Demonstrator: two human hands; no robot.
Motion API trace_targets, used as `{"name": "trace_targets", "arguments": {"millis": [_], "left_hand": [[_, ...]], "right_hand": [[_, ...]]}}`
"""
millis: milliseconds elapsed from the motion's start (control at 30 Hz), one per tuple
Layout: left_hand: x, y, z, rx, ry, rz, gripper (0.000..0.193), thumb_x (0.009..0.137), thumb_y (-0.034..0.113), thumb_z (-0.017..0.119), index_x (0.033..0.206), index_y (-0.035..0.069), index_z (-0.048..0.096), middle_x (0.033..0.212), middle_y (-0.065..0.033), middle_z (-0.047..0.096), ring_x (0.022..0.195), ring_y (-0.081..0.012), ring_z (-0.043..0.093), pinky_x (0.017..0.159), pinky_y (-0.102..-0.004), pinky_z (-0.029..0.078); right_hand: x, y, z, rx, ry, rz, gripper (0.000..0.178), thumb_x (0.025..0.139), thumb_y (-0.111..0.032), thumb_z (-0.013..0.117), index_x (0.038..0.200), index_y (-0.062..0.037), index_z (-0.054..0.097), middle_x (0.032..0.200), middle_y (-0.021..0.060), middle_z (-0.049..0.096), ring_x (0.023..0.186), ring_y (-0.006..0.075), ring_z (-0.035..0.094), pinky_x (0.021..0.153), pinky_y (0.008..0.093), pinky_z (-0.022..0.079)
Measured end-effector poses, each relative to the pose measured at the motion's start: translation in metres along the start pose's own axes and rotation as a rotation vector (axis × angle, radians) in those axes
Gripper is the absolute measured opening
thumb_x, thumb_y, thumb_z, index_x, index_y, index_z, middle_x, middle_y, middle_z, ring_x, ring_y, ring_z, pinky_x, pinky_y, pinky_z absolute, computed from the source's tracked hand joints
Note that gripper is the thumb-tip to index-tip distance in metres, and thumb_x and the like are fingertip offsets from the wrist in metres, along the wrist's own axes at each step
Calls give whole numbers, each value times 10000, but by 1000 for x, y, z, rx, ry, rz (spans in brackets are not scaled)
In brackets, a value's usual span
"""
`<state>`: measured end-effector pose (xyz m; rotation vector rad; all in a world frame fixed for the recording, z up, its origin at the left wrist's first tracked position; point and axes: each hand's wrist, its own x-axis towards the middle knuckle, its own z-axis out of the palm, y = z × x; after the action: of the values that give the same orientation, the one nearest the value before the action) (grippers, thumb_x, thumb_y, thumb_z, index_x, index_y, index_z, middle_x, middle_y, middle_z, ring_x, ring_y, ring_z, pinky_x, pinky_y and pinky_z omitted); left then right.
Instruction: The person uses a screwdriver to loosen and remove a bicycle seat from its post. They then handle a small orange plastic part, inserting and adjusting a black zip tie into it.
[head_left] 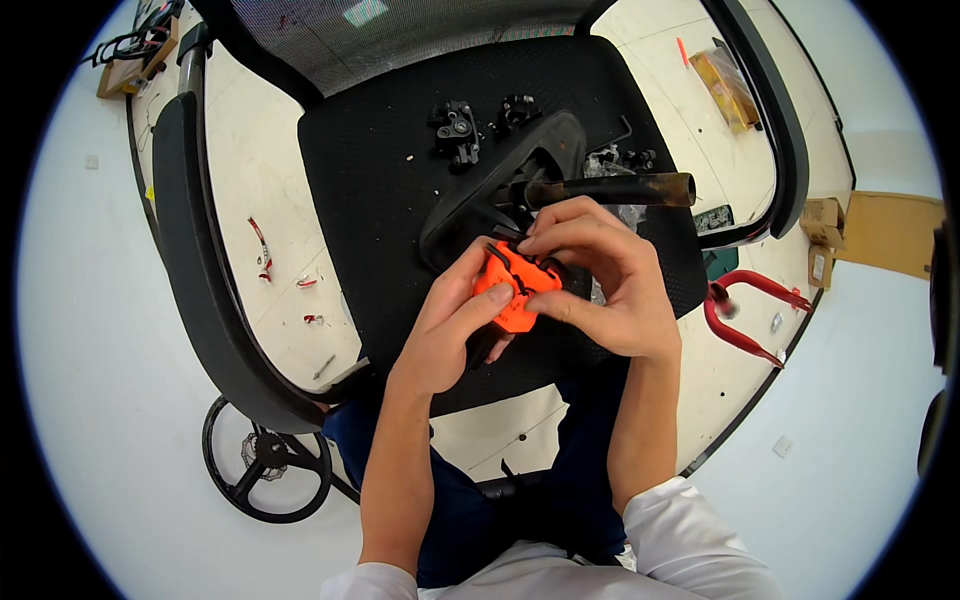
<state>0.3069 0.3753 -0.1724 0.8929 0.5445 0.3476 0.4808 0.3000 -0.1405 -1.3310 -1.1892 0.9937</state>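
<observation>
Above the front of the chair seat, an orange plastic piece (516, 312) with black bands across it is held between my hands. My left hand (448, 325) is closed around its left side, thumb pressed on the top face. My right hand (615, 290) grips the right side, with its thumb at the orange edge and its fingers by the black bands. Just beyond them lies a black bicycle saddle (455, 215) with a seatpost (640, 189) pointing right. Two black brake calipers (459, 133) (517, 110) rest farther back.
A black hex key (620, 131) and clear plastic wrapping lie by the saddle. Armrests flank the seat (360, 190). On the floor are a red fork (740, 300) at right, a black wheel (265, 460) at left, small red-and-silver parts (262, 255) and cardboard boxes (822, 222).
</observation>
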Motion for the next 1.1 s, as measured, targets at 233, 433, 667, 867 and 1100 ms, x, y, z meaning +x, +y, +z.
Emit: {"name": "trace_targets", "arguments": {"millis": [233, 433, 667, 867, 1100], "left_hand": [[-1, 5, -4, -153, -111, -33, 375, 927, 258, 498, 1187, -11, 482, 768, -70, 562, 443, -95, 480, 369, -199, 373], [0, 4, -2, -56, -74, -46, 366, 913, 248, 498, 1178, -4, 489, 761, -58, 557, 447, -78, 470, 376, -193, 374], [-1, -3, -2, -18, -134, -79, 317, 884, 223, 511, 1112, 4, 498, 730, -49, 536, 474, -69, 462, 406, -192, 373], [-1, -4, 0, 29, -58, -48, 319, 794, 159, 543, 1063, -6, 496, 701, -51, 534, 472, -81, 469, 425, -216, 376], [2, 2, -1, 296, 24, -20, 430, 748, 205, 576, 1107, -21, 501, 728, -41, 537, 509, -80, 480, 444, -212, 382]], "right_hand": [[-3, 2, -8, 49, -44, -53, 357, 706, -40, 782, 1052, -12, 695, 1132, 125, 576, 953, 208, 639, 790, 300, 558], [-3, 1, -4, 28, -11, 4, 275, 703, -27, 776, 960, 8, 686, 1082, 109, 564, 919, 182, 631, 780, 292, 561], [-2, 0, -1, -71, -7, 68, 214, 687, -36, 787, 848, 2, 652, 1010, 79, 531, 847, 142, 601, 725, 257, 556], [2, 0, 9, -188, 86, 105, 195, 693, -26, 784, 833, 1, 650, 966, 75, 543, 809, 113, 597, 649, 222, 529], [4, 0, 26, -255, 201, 101, 181, 737, -47, 761, 862, 0, 640, 914, 60, 589, 732, 105, 615, 634, 225, 501]]}}
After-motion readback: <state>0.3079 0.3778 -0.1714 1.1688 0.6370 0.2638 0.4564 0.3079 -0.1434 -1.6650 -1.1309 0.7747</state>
